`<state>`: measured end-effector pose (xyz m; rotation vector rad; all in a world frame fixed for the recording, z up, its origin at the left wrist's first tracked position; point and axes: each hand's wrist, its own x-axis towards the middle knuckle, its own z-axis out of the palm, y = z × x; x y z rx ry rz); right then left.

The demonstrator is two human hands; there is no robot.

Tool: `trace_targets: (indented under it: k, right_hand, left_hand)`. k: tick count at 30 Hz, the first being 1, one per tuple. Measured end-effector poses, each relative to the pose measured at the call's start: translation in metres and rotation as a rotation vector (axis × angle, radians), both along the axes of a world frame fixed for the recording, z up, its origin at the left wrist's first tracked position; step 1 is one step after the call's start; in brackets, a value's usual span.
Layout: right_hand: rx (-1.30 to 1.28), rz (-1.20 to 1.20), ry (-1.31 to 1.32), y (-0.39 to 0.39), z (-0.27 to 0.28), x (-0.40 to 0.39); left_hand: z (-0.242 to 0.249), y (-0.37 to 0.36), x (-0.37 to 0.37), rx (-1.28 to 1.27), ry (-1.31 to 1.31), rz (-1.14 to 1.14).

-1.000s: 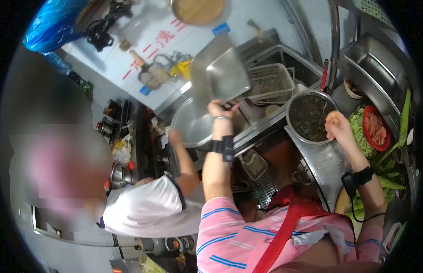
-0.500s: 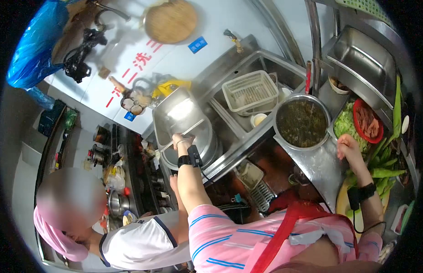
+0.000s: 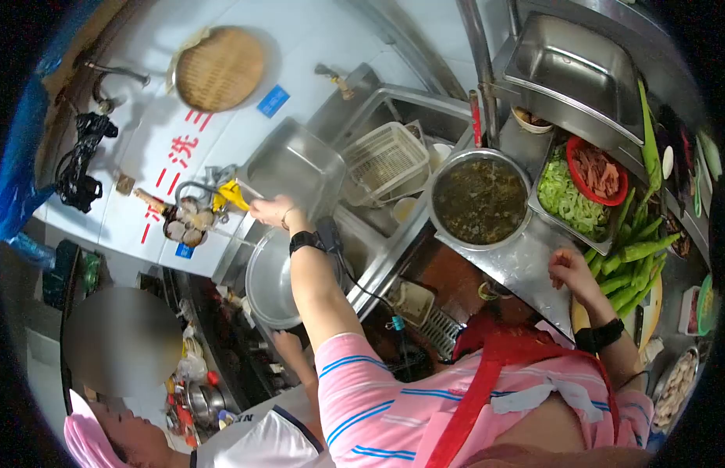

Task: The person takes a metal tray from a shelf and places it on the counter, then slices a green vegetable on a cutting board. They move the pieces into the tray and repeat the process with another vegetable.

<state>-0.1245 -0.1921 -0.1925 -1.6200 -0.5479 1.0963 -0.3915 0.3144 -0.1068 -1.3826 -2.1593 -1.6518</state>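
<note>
My left hand (image 3: 270,212) is closed on the near rim of a deep rectangular metal pan (image 3: 296,168). The pan is raised beside the sink, its shiny inside facing me. Just below that hand stands a large round metal pot (image 3: 277,277). My right hand (image 3: 572,273) hovers over the metal counter with its fingers loosely curled in and nothing visible in them. Closest to it are long green peppers (image 3: 632,261) and a metal tray of chopped green vegetable (image 3: 569,195), on which a red bowl of sliced meat (image 3: 598,173) rests.
The sink (image 3: 425,117) holds a white plastic basket (image 3: 386,160). A round pot of dark, leafy liquid (image 3: 479,199) stands right of it. An empty metal pan (image 3: 577,58) sits at upper right. A co-worker in a white shirt (image 3: 261,441) is at lower left, one hand (image 3: 288,343) near the pot.
My left hand has moved the rectangular pan off the round pot, away toward the wall and sink. My right hand stays near the peppers. The view has shifted, and the co-worker appears lower.
</note>
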Motion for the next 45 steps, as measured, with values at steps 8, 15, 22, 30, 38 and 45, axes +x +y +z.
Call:
trace_targets:
  k: [8, 15, 22, 30, 38, 45]
  right_hand:
    - [0.046, -0.344, 0.113, -0.042, -0.015, -0.019]
    - [0.047, -0.404, 0.159, -0.035, -0.036, -0.032]
    - [-0.090, -0.421, 0.072, -0.018, -0.015, -0.043]
    - [-0.004, -0.520, 0.168, -0.050, -0.028, -0.059]
    - [0.157, -0.576, 0.181, -0.148, -0.038, -0.078]
    - [0.146, -0.727, 0.275, -0.260, -0.073, -0.100]
  left_hand:
    - [0.045, 0.029, 0.049, 0.421, 0.752, -0.501]
    - [0.065, 0.043, 0.073, 0.407, 0.893, -0.728]
    - [0.051, 0.086, 0.081, 0.318, 1.035, -0.633]
    - [0.044, 0.142, 0.055, 0.128, 0.399, -0.689]
    - [0.049, 0.131, -0.024, -0.519, -0.195, -1.137]
    - [0.074, -0.115, 0.035, -0.759, -0.327, -1.504]
